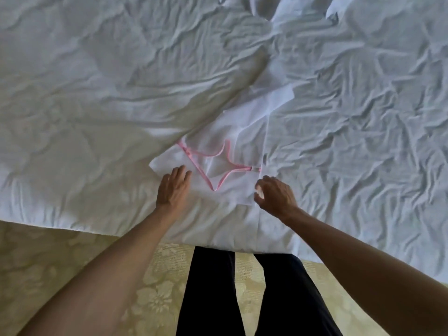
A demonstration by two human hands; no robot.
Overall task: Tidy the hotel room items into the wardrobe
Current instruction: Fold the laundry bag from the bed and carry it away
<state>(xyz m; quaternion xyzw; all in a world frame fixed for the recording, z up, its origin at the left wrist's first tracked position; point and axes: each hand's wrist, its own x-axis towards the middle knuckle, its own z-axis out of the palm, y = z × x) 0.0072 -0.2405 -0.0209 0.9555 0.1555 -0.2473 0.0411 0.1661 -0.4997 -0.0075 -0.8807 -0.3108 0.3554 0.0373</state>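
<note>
On the near part of the bed (pixel 339 105), a flat white cloth bag (pixel 232 141) lying spread out, its far end partly tucked under a fold of the rumpled white duvet (pixel 97 93) on the left side. Across the bag's near half, a thin pink drawstring (pixel 211 163) looping in loose curves, with one end running to a small clip near the bag's right edge. White on white throughout, so the bag's outline hard to trace in places.

At the bag's near left corner, the left hand (pixel 173 190) resting palm down, fingers (pixel 180 174) straight and close together, tips touching the cloth just beside the pink cord. At the bag's near right edge, the right hand (pixel 275 195) raised a little, fingers (pixel 260 184) curled and spread in a loose claw, thumb apart; cannot tell whether any cloth is pinched, nothing plainly held. Both bare forearms reaching in from the bottom of the view.

Below the bed's edge, a pale yellow carpet (pixel 60 263) with a flower pattern, and a pair of legs in dark trousers (pixel 213 292) standing right against the mattress side. Bed surface on the right heavily creased.
</note>
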